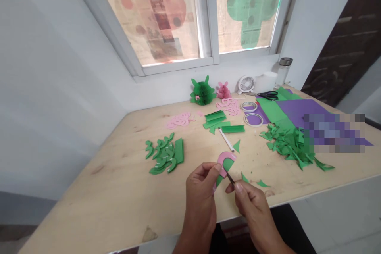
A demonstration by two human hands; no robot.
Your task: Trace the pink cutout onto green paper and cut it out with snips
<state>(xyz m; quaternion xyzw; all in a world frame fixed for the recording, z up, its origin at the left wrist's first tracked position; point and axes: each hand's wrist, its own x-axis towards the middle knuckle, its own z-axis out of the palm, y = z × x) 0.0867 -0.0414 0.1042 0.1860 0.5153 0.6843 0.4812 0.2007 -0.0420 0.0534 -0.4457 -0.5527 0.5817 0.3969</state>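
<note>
My left hand (205, 184) pinches a curved pink paper cutout (222, 162) with green paper (228, 164) behind it, above the front of the table. Closed around a small pair of scissors (230, 178), my right hand (251, 202) is just right of the paper. The dark blades reach the inner edge of the pink curve; the handles are mostly hidden by my fingers. Small green offcuts (263, 183) lie near my right hand. Beyond the paper rests a white pen (226, 140), with a green triangular scrap (237, 146) beside it.
Curved green cutouts (163, 154) are piled at left, pink ones (180, 120) behind them. Green scraps (285, 143) heap at right by purple sheets (309, 113). Tape rolls (253, 119), black scissors (268, 95), a white fan (247, 84) and green honeycomb figure (203, 92) stand farther back.
</note>
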